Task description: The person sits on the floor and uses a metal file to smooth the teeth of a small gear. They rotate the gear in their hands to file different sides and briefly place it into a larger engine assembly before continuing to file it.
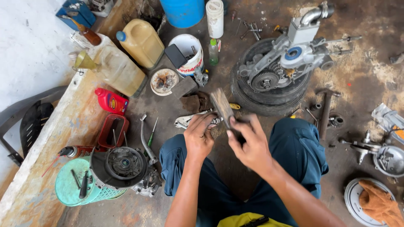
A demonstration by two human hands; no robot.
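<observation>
Both bare forearms reach forward from bottom of frame, hands meeting at centre. Left hand (198, 136) knuckles up, fingers curled down and closed. Right hand (249, 143) angled inward, thumb and fingers pinched shut. Knees bent, spread either side.

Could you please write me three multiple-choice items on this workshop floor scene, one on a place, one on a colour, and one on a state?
1. Where does the grey metal engine assembly rest?
A. on a black rubber tyre
B. on the wooden bench
C. in the bucket

2. What colour is the small squat plastic oil bottle on the long wooden bench?
A. green
B. red
C. white

3. How is the flat worn wooden block held?
A. lying loose on the floor
B. in the right hand, with the left hand beside it
C. clamped in a vice

Answers: 1 A, the tyre rings the engine's underside. 2 B, its body is red. 3 B, right fingers grip its lower end.
</observation>
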